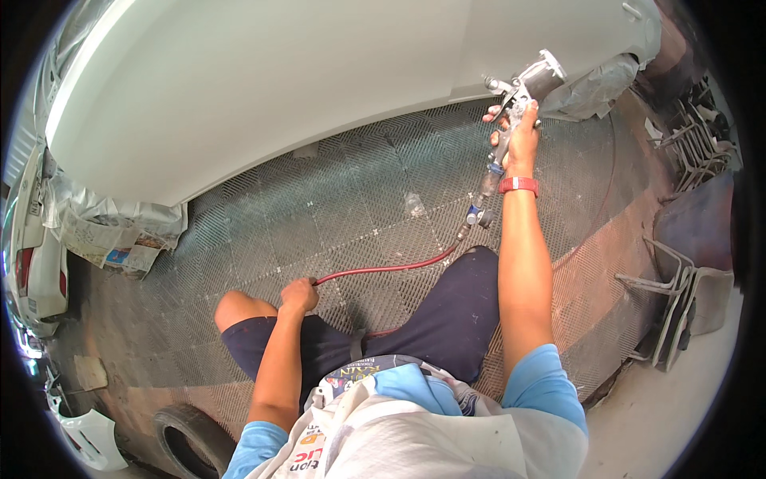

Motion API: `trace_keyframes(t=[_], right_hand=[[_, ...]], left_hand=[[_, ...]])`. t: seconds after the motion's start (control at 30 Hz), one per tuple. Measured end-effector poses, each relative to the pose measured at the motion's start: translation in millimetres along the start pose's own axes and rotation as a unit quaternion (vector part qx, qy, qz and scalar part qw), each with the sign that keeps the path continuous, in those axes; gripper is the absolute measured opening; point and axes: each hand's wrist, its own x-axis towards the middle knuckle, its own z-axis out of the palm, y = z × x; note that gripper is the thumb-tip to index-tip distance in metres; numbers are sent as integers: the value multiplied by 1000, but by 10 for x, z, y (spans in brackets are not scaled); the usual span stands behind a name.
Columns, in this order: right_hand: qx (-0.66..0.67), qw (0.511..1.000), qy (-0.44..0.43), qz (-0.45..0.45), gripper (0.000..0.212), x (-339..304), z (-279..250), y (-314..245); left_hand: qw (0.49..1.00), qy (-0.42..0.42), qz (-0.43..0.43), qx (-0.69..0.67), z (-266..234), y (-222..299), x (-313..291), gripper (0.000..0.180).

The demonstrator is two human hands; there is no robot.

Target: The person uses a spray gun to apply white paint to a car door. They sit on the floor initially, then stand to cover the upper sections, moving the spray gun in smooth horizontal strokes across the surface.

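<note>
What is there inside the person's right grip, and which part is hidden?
The right grip holds a spray gun; its cup shows above, metal fittings below. The section enclosed by this grip is covered, so it cannot be seen.

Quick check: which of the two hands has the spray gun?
The right hand, with the red wristband, grips the spray gun; the left hand, bare-wristed near the left knee, holds the red hose.

Bright in the middle, black around the rim
White glare runs along the left edge of the panel [319,72], and the floor [343,188] shines softly below it. The gun [520,92] looks clear. Near the right rim, the chairs [708,291] look bent and a bit fuzzy.
</note>
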Motion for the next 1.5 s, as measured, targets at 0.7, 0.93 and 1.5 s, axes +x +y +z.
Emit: trace_keyframes(t=[0.7, 0.93, 1.5], right_hand=[[-93, 990, -102, 35, 63, -1028, 204, 1756], [-124, 958, -238, -101, 110, -1527, 1234, 808], [-130, 865, -481, -61, 57, -2289, 3799, -2684]], left_hand=[[988, -117, -80, 62, -16, -76, 333, 40], [859, 392, 227, -240, -2330, 483, -34, 73], [828, 435, 148, -321, -5879, 213, -3064, 82]])
